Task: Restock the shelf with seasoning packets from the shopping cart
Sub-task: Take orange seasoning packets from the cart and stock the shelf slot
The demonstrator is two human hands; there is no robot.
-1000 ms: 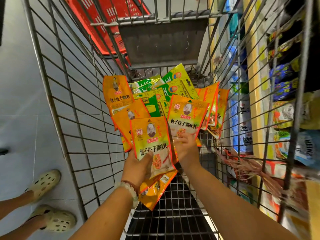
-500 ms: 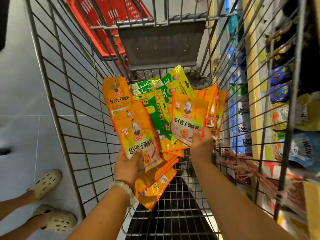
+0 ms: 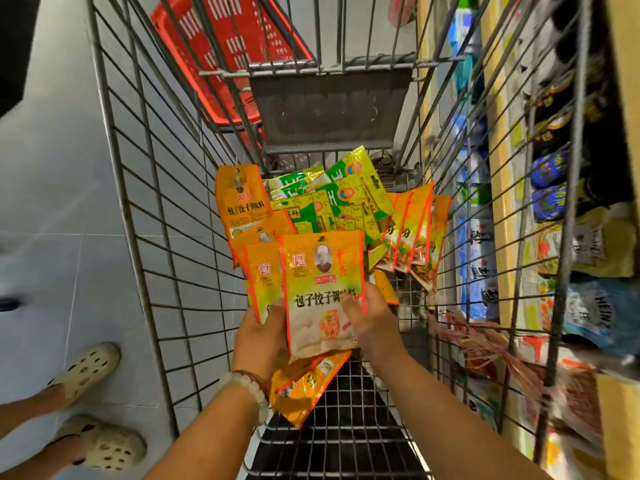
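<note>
Both my hands are down inside the wire shopping cart [image 3: 162, 216]. My left hand [image 3: 261, 337] grips a stack of orange-yellow seasoning packets [image 3: 320, 282] from the left side. My right hand [image 3: 370, 318] pinches the front packet of that stack at its right edge, thumb over the printed text. More orange packets [image 3: 239, 199] lean against the cart's left wall, green-yellow packets [image 3: 343, 192] lie at the far end, and another orange bunch [image 3: 414, 230] stands at the right. One orange packet [image 3: 304, 386] lies on the cart floor under the stack.
A stocked shelf [image 3: 495, 188] with bottles and packets runs along the right, outside the cart wall. A red basket [image 3: 228, 46] sits beyond the cart's grey flap [image 3: 329, 105]. Another person's feet in beige clogs [image 3: 86, 372] stand on the grey floor at left.
My right hand brought its orange packet leftward and laid it on the front of the stack in my left hand. Both hands now hold the same stack, slightly lower in the cart.
</note>
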